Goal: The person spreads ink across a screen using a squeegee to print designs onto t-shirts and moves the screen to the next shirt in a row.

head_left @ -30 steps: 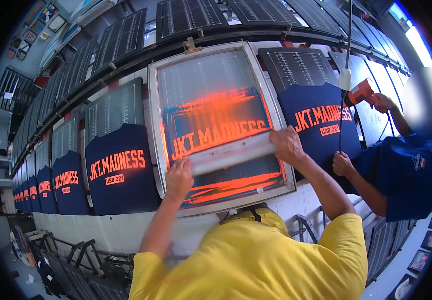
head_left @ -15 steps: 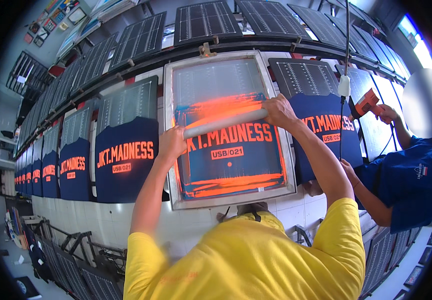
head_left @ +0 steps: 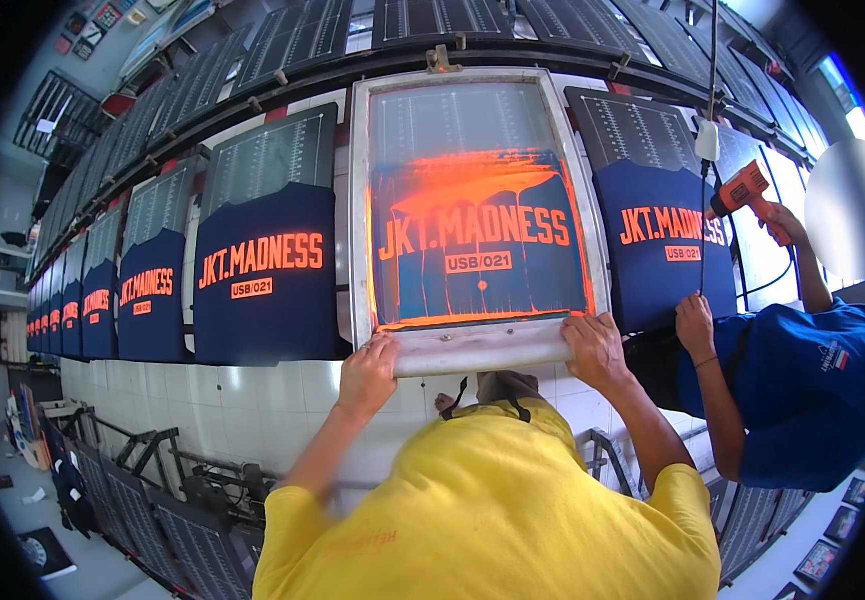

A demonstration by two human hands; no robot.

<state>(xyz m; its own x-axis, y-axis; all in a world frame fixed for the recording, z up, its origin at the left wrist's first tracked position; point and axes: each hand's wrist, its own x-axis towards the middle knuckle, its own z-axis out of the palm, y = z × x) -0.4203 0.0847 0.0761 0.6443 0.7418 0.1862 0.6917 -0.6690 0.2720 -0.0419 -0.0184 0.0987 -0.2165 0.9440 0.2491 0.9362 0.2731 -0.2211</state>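
Observation:
A long pale grey squeegee [head_left: 483, 347] lies across the near end of a metal-framed printing screen [head_left: 361, 200]. My left hand [head_left: 368, 375] is closed round its left end and my right hand [head_left: 598, 352] round its right end. Bright orange ink [head_left: 463, 180] is smeared thickly across the middle of the mesh, with thin streaks running down toward me and an orange line along the squeegee. Through the mesh shows orange block lettering over dark navy cloth. The squeegee's blade edge is hidden from me.
Navy shirts [head_left: 263, 310] with orange lettering lie on dark boards in a row to the left; another shirt [head_left: 653, 290] is to the right. There a co-worker in blue holds an orange heat gun [head_left: 743, 190]. A cable [head_left: 711, 60] hangs nearby. Metal rails run behind the screen.
Both my hands have pulled the squeegee from mid-screen to the near end. Thin ink streaks now cross the lettering, and the thick orange band at the near end is now a narrow line.

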